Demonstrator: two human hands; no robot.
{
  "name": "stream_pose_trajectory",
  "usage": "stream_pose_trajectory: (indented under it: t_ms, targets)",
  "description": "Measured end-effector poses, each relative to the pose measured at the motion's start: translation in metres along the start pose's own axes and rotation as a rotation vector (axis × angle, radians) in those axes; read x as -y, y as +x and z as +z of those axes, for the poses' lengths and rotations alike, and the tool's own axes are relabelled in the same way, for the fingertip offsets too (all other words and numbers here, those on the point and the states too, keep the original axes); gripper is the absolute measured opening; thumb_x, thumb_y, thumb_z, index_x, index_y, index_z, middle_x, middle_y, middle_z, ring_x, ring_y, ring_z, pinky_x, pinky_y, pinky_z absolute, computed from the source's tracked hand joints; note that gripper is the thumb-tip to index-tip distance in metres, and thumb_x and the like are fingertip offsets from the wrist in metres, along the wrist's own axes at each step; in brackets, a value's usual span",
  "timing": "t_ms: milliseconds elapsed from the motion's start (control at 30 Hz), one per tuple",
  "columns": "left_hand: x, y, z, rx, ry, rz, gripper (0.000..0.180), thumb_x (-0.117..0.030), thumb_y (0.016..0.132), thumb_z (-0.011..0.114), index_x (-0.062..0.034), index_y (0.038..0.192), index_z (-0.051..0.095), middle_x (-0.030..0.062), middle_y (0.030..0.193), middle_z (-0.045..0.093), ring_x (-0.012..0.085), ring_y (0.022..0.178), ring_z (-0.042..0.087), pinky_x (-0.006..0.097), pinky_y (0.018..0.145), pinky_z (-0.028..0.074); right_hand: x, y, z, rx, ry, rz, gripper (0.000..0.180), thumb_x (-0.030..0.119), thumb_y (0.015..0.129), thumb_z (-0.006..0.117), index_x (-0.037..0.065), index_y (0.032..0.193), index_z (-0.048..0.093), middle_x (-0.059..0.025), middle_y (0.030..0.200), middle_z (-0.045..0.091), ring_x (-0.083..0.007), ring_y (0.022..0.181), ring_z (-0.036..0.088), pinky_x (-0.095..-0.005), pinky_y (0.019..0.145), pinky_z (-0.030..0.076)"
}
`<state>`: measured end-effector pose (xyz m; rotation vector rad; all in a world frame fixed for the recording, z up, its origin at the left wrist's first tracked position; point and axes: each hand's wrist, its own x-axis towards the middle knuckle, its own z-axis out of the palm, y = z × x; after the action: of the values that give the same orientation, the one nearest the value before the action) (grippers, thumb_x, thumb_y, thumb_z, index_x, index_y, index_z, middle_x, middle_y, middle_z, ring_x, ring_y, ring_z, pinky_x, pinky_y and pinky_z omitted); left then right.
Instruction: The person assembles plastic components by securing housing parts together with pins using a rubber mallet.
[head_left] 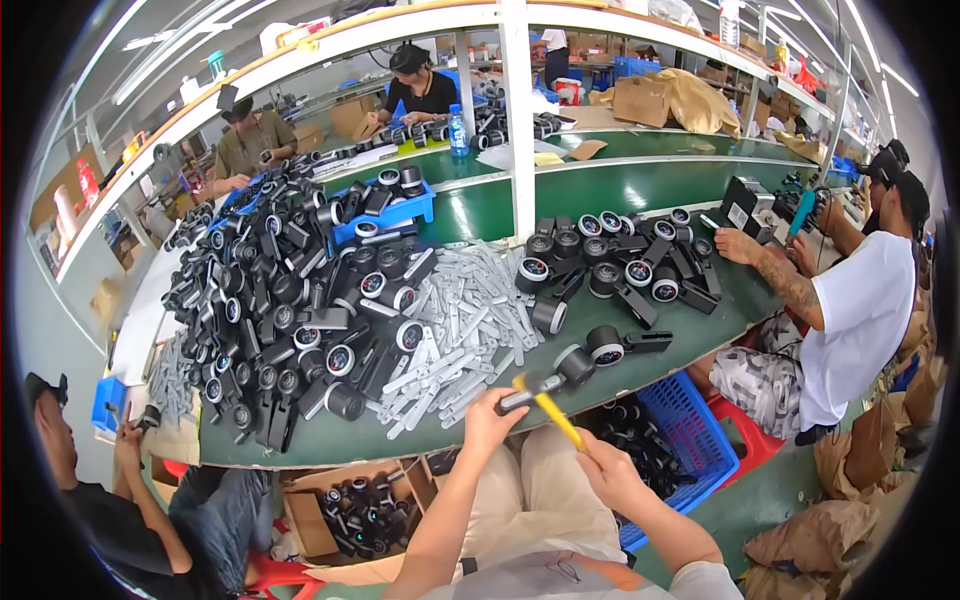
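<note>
Over the near edge of the table, my left hand (487,420) is closed on a black handheld part (514,402) with a light grey strip along it. My right hand (608,475) grips a hammer by its yellow handle (558,422). The hammer's head lies over the held part and hides some of it. Just beyond is a black round head (574,366); whether it belongs to the held part I cannot tell. Loose grey strips (455,330) lie in a pile ahead of my left hand. Another black part with a round end (606,346) rests on the green table (690,335).
A large heap of black parts (290,290) covers the table's left. More parts (610,260) lie at centre right. A blue basket (705,430) and a cardboard box (305,515) stand below the edge. Co-workers sit left, right (865,310) and across. A white post (517,120) rises ahead.
</note>
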<state>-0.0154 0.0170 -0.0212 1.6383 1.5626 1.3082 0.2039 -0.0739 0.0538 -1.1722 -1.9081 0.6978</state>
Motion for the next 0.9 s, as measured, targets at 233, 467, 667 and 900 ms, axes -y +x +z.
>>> stream_pose_trajectory:
  t_ms: [233, 467, 667, 900]
  targets:
    - [-0.007, 0.003, -0.007, 0.057, 0.027, -0.060, 0.036, -0.018, 0.065, 0.083, -0.0033, 0.095, 0.069, 0.0078, 0.072, 0.061, 0.0162, 0.059, 0.055, 0.030, 0.057, 0.046, 0.006, 0.001, 0.008, 0.062, -0.053, -0.022, 0.038, 0.010, 0.087, 0.061, -0.002, 0.122, 0.053, -0.0213, 0.082, 0.061, -0.0375, 0.075, 0.062, -0.0406, 0.066, 0.050]
    - [-0.001, 0.002, -0.001, -0.010, 0.025, 0.036, 0.034, -0.018, 0.064, 0.085, -0.0040, 0.092, 0.071, 0.0124, 0.080, 0.066, 0.0275, 0.071, 0.063, 0.034, 0.066, 0.051, -0.002, -0.006, 0.016, 0.116, -0.065, -0.013, 0.034, 0.012, 0.089, 0.058, 0.003, 0.122, 0.054, -0.0193, 0.085, 0.063, -0.0382, 0.072, 0.063, -0.0429, 0.060, 0.051]
    - [0.005, 0.004, -0.002, 0.030, 0.002, -0.018, 0.036, -0.020, 0.066, 0.083, -0.0058, 0.096, 0.071, 0.0064, 0.068, 0.058, 0.0160, 0.057, 0.053, 0.030, 0.054, 0.044, -0.017, -0.009, 0.010, -0.038, -0.014, -0.009, 0.038, 0.008, 0.087, 0.060, -0.001, 0.124, 0.054, -0.0217, 0.085, 0.062, -0.0361, 0.076, 0.063, -0.0385, 0.068, 0.051]
    - [-0.010, 0.003, -0.001, -0.007, 0.017, 0.003, 0.034, -0.018, 0.067, 0.081, -0.0057, 0.096, 0.071, 0.0077, 0.075, 0.064, 0.0162, 0.058, 0.054, 0.030, 0.056, 0.046, -0.012, -0.008, 0.008, 0.031, -0.076, 0.032, 0.040, 0.008, 0.087, 0.059, -0.001, 0.125, 0.051, -0.0209, 0.081, 0.061, -0.0359, 0.073, 0.062, -0.0374, 0.068, 0.050]
